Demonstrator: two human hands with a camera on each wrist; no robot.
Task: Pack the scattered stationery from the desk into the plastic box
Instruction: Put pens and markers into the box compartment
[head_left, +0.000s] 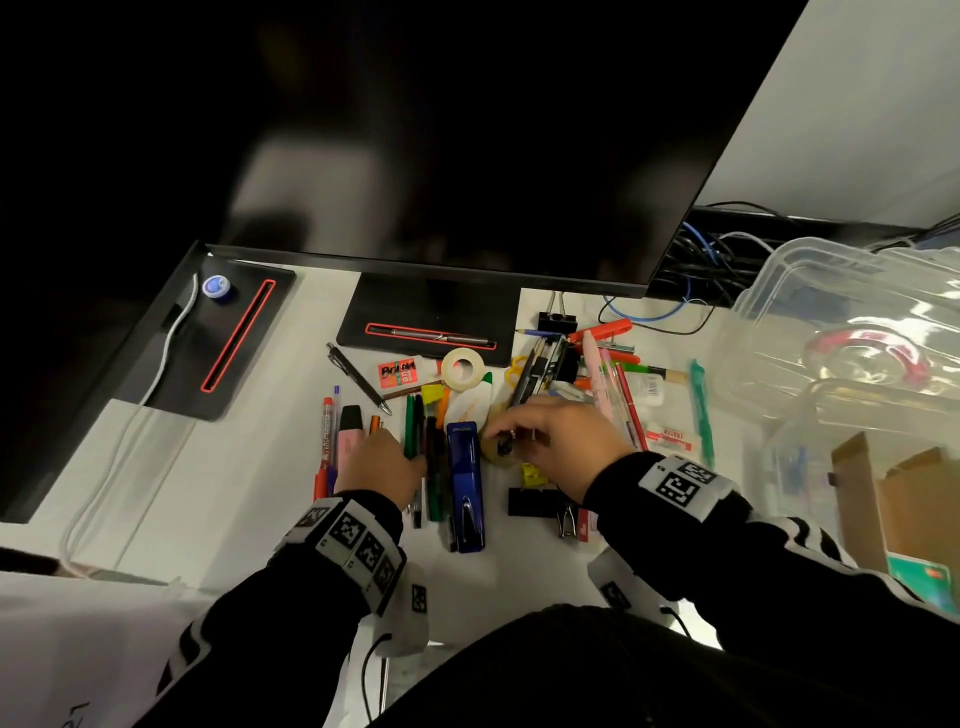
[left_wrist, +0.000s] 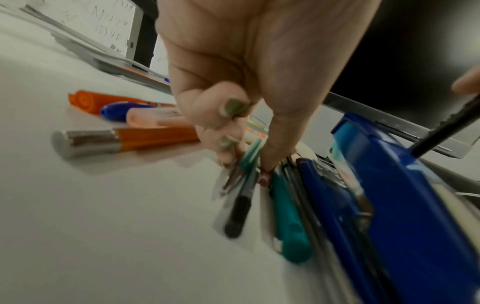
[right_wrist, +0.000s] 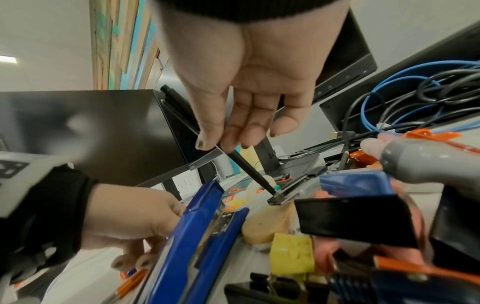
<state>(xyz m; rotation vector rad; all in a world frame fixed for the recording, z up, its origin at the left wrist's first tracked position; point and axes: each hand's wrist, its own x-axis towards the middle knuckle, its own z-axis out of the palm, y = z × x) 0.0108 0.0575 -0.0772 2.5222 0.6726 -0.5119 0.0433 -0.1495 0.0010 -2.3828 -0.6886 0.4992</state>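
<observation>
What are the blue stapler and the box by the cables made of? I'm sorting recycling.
Stapler: seemingly glossy blue plastic shell, judging by its sheen, with a metal strip inside, visible from the right wrist.
Box: clear, shiny plastic; you see through its walls.

The head view looks steeply down from above onto the white desk (head_left: 249, 467) and both forearms, with the dark monitor screen (head_left: 467, 130) ahead. The left wrist view sits low, almost at the desk surface, looking along the palm at close range. The right wrist view looks down past its palm from slightly higher, and all three share the long blue plastic stapler (head_left: 466, 483) (left_wrist: 389, 195) (right_wrist: 200, 236).
</observation>
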